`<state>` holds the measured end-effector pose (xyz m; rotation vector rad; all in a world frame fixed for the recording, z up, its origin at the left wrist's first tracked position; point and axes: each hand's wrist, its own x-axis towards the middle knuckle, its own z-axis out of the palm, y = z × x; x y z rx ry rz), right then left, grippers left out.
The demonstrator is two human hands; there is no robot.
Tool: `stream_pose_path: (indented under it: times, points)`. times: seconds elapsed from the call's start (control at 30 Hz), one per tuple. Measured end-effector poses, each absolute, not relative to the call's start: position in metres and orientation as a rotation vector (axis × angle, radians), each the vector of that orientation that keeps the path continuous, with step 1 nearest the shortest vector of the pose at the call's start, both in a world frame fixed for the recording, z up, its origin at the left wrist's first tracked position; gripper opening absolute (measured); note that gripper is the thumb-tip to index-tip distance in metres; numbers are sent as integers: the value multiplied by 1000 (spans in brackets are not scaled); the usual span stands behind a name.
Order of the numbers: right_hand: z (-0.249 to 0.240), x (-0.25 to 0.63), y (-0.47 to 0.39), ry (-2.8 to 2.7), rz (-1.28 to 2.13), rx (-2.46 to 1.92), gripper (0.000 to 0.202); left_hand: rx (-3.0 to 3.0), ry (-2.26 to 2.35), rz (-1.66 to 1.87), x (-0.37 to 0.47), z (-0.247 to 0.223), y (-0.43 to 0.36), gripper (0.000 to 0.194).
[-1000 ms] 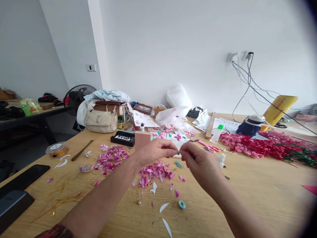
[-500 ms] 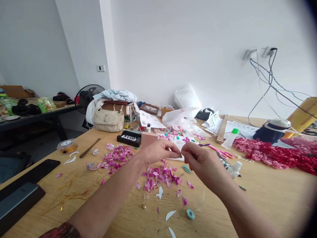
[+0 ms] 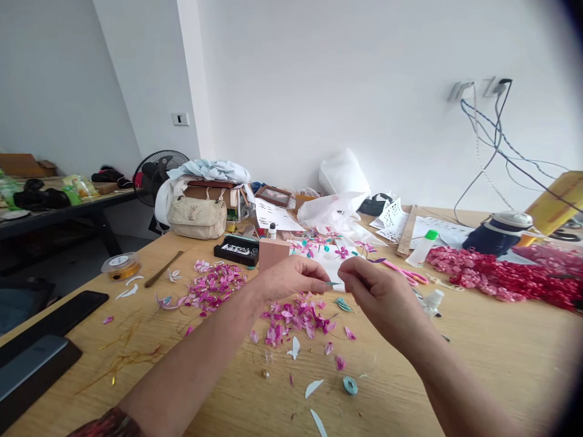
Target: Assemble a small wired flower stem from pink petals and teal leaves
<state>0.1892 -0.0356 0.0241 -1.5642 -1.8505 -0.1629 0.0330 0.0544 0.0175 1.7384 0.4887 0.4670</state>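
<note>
My left hand (image 3: 298, 276) is raised over the table, its thumb and forefinger pinched on a small teal leaf (image 3: 333, 283). Close to its right, my right hand (image 3: 371, 285) is closed, the fingertips pressed together; whatever they hold is too small to make out. Pink and purple petals (image 3: 298, 317) lie in a loose pile beneath the hands, with more petals (image 3: 216, 285) to the left. Several teal leaves (image 3: 343, 304) rest just under my right hand. A teal roll (image 3: 350, 385) lies nearer to me, beside white cut pieces (image 3: 314, 388).
Behind the hands are a pinkish block (image 3: 273, 252), a black tray (image 3: 237, 250) and finished-looking flowers on white paper. To the right lie pink scissors (image 3: 410, 276), a green-capped bottle (image 3: 422, 249) and red bundles (image 3: 532, 279). A phone (image 3: 39, 364) is at left.
The teal leaf now shows at my left fingertips. My right hand has shifted slightly to the right, widening the gap between the hands. The view has moved a little.
</note>
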Motion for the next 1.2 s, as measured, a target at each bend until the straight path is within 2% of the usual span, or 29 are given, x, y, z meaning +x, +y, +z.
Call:
stream_pose_path:
  times: [0.23, 0.37, 0.5, 0.67, 0.87, 1.2]
  points:
    - [25, 189, -36, -1875, -162, -1493, 17, 1707, 495, 487, 29, 11, 55, 11]
    - [25, 190, -35, -1890, -156, -1505, 18, 1886, 523, 483, 22, 24, 50, 11]
    - [24, 186, -35, -1915, -212, -1475, 18, 2113, 752, 789, 19, 40, 36, 21]
    - [21, 182, -36, -1928, -310, -1440, 17, 2231, 791, 1009, 28, 34, 27, 18]
    - [18, 183, -36, -1934, -428, -1425, 17, 2121, 735, 815, 23, 27, 33, 21]
    - [18, 175, -38, -1959, -544, -1451, 29, 2042, 663, 781, 29, 24, 27, 27]
